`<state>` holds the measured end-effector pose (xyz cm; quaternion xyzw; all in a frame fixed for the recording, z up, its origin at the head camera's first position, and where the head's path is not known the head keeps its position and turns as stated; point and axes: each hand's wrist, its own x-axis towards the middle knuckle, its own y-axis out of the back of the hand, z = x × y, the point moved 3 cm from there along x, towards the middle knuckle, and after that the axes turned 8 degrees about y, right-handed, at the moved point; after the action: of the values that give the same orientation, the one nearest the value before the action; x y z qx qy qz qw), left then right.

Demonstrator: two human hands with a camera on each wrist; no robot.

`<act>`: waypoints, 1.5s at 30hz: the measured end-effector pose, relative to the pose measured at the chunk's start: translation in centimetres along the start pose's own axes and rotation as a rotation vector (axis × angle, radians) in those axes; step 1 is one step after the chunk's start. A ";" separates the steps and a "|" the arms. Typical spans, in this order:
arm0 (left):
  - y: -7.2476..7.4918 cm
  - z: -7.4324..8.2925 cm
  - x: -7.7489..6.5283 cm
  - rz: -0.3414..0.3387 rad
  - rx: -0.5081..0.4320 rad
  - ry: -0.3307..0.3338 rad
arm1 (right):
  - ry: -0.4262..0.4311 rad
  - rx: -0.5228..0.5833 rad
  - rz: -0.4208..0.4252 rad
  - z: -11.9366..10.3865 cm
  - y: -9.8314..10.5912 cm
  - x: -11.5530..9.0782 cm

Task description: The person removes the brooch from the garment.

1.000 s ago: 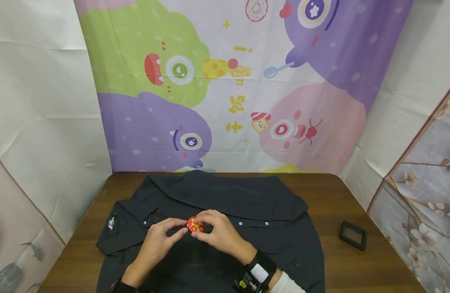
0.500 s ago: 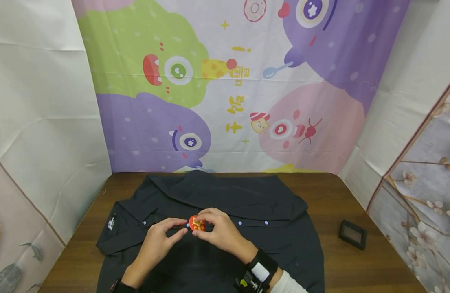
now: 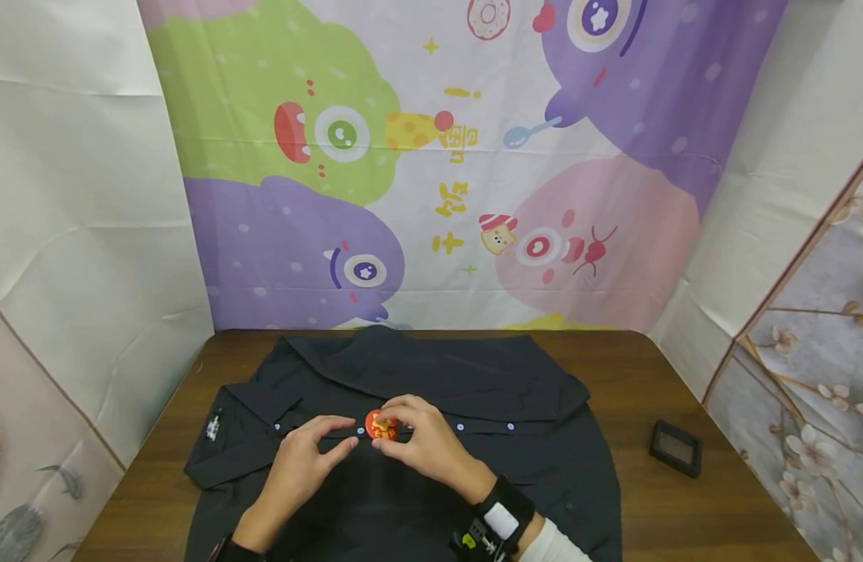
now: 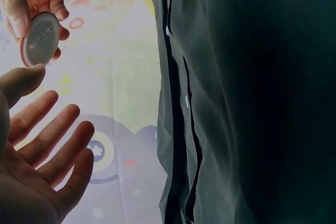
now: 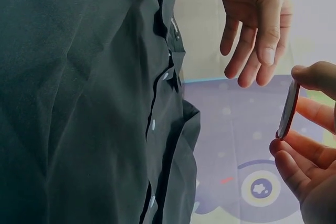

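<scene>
1. We see a dark shirt (image 3: pixel 396 503) lying on the brown table (image 3: pixel 684 523).
2. We see the left grip (image 3: pixel 306 460) over it, fingers spread, just beside a round red badge (image 3: pixel 379 426).
3. We see the badge up in the air above the shirt.
4. We see the right grip (image 3: pixel 427 441) pinching the badge.
5. We spot a small black frame (image 3: pixel 675 448) on the table, right of the shirt.

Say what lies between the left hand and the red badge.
In the head view, one pale button of the dark shirt shows between left hand and badge.
</scene>
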<state>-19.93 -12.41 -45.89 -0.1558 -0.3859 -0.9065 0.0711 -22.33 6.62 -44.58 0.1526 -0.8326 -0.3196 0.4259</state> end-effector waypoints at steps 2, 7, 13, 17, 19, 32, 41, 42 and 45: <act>0.0 -0.1 0.0 -0.023 0.007 0.026 | 0.003 -0.011 0.002 0.1 0.0 -0.1; -0.2 -0.4 -0.1 -0.087 0.030 0.058 | 0.003 -0.022 0.001 0.1 0.0 -0.1; -0.5 -0.7 -0.1 -0.128 0.058 0.062 | 0.011 -0.049 0.008 0.0 0.3 -0.1; -0.6 -0.7 -0.1 -0.197 0.077 0.070 | 0.004 -0.059 0.015 0.0 0.4 -0.2; -0.7 -0.7 -0.2 -0.228 0.086 0.075 | -0.003 -0.060 0.017 0.1 0.3 -0.2; -1.1 -1.5 -0.3 -0.252 0.110 0.091 | -0.015 -0.062 0.013 0.2 0.5 0.0; -0.8 -2.0 -0.4 -0.290 0.161 0.088 | -0.084 -0.064 0.013 0.5 0.6 0.2; -0.8 -2.1 -0.5 -0.298 0.164 0.094 | -0.085 -0.065 0.013 0.6 0.7 0.1; -1.0 -2.6 -0.5 -0.324 0.174 0.116 | -0.089 -0.068 0.014 0.7 0.7 0.1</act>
<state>-20.25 -13.56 -48.44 -0.0325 -0.4782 -0.8767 -0.0408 -22.92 7.39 -44.40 0.1178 -0.8404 -0.3513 0.3954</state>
